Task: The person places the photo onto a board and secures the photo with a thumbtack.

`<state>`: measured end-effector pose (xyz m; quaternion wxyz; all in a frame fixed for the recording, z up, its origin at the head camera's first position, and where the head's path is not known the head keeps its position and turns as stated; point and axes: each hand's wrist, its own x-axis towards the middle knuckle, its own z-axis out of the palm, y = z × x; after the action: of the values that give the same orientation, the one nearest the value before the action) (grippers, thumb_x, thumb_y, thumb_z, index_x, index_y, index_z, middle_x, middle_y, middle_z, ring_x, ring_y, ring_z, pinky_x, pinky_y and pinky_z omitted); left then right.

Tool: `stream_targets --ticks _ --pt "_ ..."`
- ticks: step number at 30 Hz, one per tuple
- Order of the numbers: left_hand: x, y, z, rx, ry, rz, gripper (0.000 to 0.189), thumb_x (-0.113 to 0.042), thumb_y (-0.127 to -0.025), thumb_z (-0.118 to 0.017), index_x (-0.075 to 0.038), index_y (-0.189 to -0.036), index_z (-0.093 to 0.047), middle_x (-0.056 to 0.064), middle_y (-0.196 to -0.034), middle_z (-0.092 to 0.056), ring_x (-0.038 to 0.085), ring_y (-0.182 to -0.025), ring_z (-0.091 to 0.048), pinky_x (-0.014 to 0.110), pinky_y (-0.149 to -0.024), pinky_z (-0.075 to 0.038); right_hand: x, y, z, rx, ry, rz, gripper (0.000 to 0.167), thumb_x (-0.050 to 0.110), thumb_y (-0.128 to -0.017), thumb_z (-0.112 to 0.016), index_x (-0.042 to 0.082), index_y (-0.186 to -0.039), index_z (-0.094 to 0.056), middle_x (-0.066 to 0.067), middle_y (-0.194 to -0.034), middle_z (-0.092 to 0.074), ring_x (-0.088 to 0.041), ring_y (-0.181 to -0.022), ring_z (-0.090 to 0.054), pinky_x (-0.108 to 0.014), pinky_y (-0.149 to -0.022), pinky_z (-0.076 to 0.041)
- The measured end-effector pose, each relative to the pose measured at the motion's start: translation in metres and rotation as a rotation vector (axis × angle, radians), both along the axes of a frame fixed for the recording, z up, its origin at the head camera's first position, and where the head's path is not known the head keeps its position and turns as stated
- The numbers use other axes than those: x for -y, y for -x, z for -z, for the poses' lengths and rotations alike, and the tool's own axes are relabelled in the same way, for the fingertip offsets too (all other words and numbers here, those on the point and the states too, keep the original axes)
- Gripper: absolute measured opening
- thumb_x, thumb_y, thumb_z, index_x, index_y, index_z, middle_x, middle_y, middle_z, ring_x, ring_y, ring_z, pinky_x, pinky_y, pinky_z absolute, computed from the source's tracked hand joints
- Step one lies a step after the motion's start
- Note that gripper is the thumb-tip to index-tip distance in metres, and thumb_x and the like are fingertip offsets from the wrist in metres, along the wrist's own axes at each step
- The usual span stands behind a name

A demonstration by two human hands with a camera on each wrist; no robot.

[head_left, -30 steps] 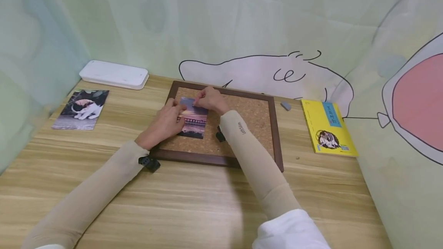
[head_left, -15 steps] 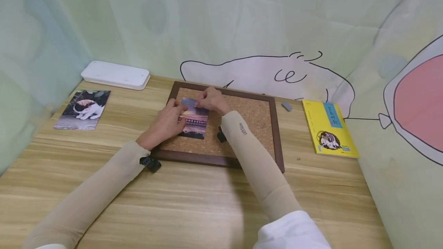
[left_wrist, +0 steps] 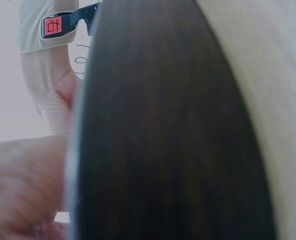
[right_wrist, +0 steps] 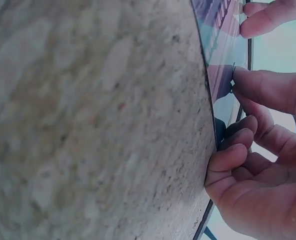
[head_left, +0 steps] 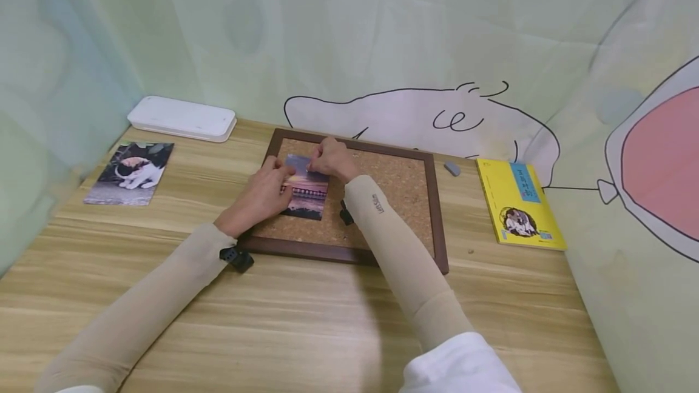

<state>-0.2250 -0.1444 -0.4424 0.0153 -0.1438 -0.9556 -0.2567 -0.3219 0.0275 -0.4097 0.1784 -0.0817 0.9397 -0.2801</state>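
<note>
A sunset photo point(head_left: 307, 202) with a row of dark posts lies on the framed corkboard point(head_left: 382, 211), toward its left side. My left hand point(head_left: 262, 193) rests over the board's left edge, fingertips pressing the photo's left part. Near the photo's top, my right hand point(head_left: 334, 159) pinches a small pushpin between thumb and index finger; the fingertips mostly hide it. In the right wrist view, the right hand's point(right_wrist: 268, 155) other fingers curl against the cork and the photo's edge. The dark frame point(left_wrist: 173, 125) fills most of the left wrist view.
A cat photo point(head_left: 131, 174) lies on the wooden table point(head_left: 273, 320) at left, below a white case point(head_left: 182, 119). Right of the board are a grey eraser point(head_left: 452, 168) and a yellow book point(head_left: 519, 205). A printed curtain point(head_left: 382, 29) hangs behind.
My right wrist and forearm have shifted slightly left, while the fingertips stay at the same spot on the photo. My left hand and the photo keep their places.
</note>
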Motion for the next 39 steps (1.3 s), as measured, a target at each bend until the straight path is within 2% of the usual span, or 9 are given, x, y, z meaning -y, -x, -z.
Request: stream_targets --ticks 7,16,24,29,39 --pt "0.000 0.001 0.001 0.002 0.003 -0.004 0.045 -0.006 -0.098 -0.061 0.011 -0.140 -0.063 0.031 -0.135 -0.051 0.040 -0.108 -0.059 0.057 -0.095 -0.055 -0.003 -0.001 0.003 -0.023 0.012 -0.007 0.024 0.024 -0.096 -0.078 0.016 -0.077 -0.064 0.004 -0.077 -0.059 -0.013 -0.072 -0.054 -0.027 -0.063 -0.041" --pt "-0.001 0.002 0.002 0.013 -0.019 -0.012 0.045 -0.008 -0.099 -0.062 0.010 -0.140 -0.063 0.031 -0.135 -0.051 0.042 -0.108 -0.059 0.058 -0.096 -0.054 -0.011 -0.006 0.007 -0.036 0.103 -0.006 0.016 0.023 -0.097 -0.075 0.016 -0.083 -0.070 0.003 -0.084 -0.064 -0.014 -0.079 -0.056 -0.025 -0.069 -0.042" --pt "0.001 0.001 -0.001 -0.002 -0.033 0.011 0.043 -0.006 -0.098 -0.061 0.012 -0.138 -0.063 0.033 -0.134 -0.052 0.045 -0.113 -0.061 0.060 -0.099 -0.054 -0.025 -0.010 0.011 -0.091 0.211 -0.090 0.012 0.021 -0.097 -0.071 0.010 -0.093 -0.073 0.003 -0.089 -0.063 -0.011 -0.081 -0.053 -0.022 -0.070 -0.041" --pt "-0.001 0.002 -0.002 -0.001 -0.042 0.022 0.043 -0.006 -0.098 -0.062 0.011 -0.137 -0.064 0.034 -0.133 -0.054 0.045 -0.111 -0.061 0.061 -0.096 -0.054 -0.049 -0.018 0.008 -0.042 0.282 -0.122 0.009 0.017 -0.101 -0.066 0.010 -0.096 -0.070 0.002 -0.085 -0.060 -0.012 -0.078 -0.051 -0.024 -0.068 -0.041" --pt "0.003 0.003 -0.004 0.005 -0.044 0.035 0.043 -0.007 -0.099 -0.064 0.010 -0.138 -0.064 0.033 -0.133 -0.055 0.043 -0.109 -0.060 0.058 -0.092 -0.053 -0.089 -0.035 0.000 -0.029 0.218 -0.093 0.012 0.022 -0.104 -0.066 0.011 -0.102 -0.070 0.000 -0.090 -0.062 -0.015 -0.082 -0.055 -0.028 -0.071 -0.044"
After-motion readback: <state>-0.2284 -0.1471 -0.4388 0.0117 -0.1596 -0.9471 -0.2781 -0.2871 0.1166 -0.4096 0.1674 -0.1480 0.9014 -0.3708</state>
